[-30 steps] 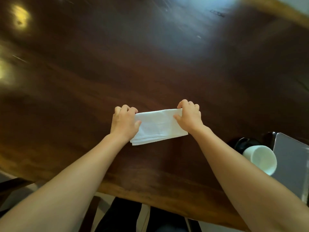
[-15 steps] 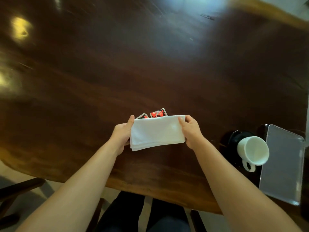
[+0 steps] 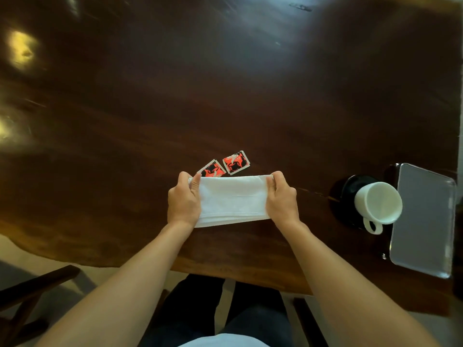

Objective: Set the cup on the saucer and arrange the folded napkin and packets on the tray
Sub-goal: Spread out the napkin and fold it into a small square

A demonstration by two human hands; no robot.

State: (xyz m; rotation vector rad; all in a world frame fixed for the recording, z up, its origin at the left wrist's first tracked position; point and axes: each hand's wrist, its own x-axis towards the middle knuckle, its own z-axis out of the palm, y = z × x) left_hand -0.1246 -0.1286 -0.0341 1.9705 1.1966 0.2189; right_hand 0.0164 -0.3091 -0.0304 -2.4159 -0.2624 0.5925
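A folded white napkin (image 3: pixel 233 199) is held just above the dark wooden table, near its front edge. My left hand (image 3: pixel 184 200) grips its left end and my right hand (image 3: pixel 281 197) grips its right end. Two red-and-black packets (image 3: pixel 225 166) lie flat on the table just beyond the napkin. To the right, a white cup (image 3: pixel 378 204) stands on a black saucer (image 3: pixel 347 189), its handle toward me. A grey rectangular tray (image 3: pixel 426 221) lies right of the cup with nothing on it.
The dark wooden table (image 3: pixel 225 83) stretches far ahead and to the left. Its front edge runs just below my wrists. A dark chair frame (image 3: pixel 32 291) stands at the lower left beside my legs.
The napkin came off the table toward me, uncovering the two packets behind it. My hands shifted from pressing on it to gripping its ends. The view swung, bringing the cup and tray in.
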